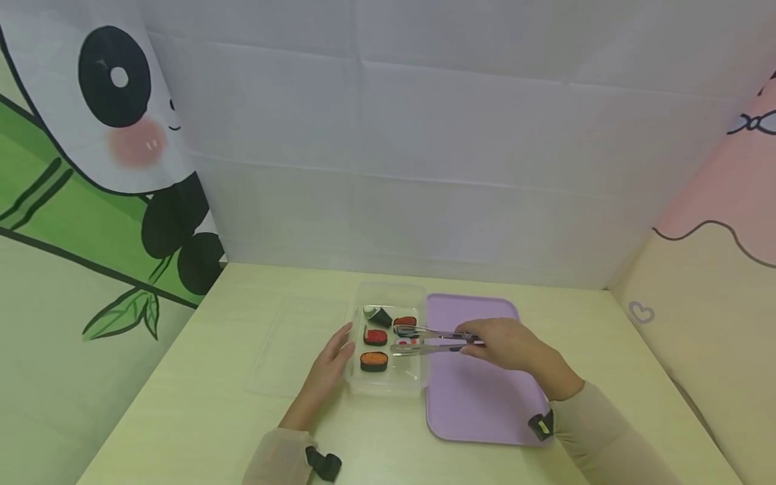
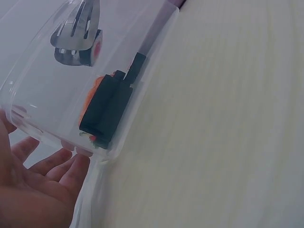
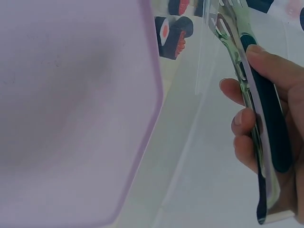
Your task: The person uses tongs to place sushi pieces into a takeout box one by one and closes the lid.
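A clear plastic box (image 1: 388,389) holds several toy sushi pieces. Its left column has an orange-topped piece (image 1: 374,360), a red-topped one (image 1: 376,336) and a dark-wrapped one (image 1: 380,316); a further red-topped piece (image 1: 405,321) lies at the back right. My left hand (image 1: 325,367) rests its fairly straight fingertips on the box's left wall. From the right, my right hand (image 1: 512,345) grips metal tongs (image 3: 270,109) with dark handles, thumb on one arm and fingers curled round the other. The slotted tong heads are inside the box, on either side of a sushi roll (image 2: 97,47) with a pink centre.
Right of the box lies a purple tray (image 1: 485,397), partly under my right arm. To the left, a flat transparent lid (image 1: 291,343) lies on the pale table (image 1: 200,431). A white cloth wall (image 1: 424,168) rises behind, with printed cloth at both sides.
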The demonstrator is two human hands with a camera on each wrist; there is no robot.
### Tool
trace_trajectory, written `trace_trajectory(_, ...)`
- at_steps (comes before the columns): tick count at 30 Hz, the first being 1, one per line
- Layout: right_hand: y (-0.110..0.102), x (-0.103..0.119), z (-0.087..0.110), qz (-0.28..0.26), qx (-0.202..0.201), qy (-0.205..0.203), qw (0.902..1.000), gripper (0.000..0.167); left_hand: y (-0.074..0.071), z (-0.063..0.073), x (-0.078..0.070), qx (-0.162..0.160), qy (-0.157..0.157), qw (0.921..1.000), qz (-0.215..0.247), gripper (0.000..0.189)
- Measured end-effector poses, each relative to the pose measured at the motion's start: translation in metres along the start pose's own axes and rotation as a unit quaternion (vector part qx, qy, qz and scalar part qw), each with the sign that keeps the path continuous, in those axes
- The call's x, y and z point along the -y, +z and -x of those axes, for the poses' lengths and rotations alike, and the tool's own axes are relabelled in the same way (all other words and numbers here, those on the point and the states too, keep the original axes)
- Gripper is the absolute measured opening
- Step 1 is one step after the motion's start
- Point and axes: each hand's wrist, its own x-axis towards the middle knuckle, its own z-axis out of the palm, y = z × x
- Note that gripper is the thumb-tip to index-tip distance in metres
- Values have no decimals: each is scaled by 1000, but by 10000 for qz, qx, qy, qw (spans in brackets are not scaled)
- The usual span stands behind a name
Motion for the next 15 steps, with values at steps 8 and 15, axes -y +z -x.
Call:
trace_trajectory(8, -4, -6, 6, 25, -118, 81, 9999, 26, 1, 0, -1, -6, -22, 10000, -65, 52)
trace_trajectory(15, -7, -12, 17, -195, -485, 602, 9968, 32, 0, 0, -1, -34, 32, 10000, -73, 51)
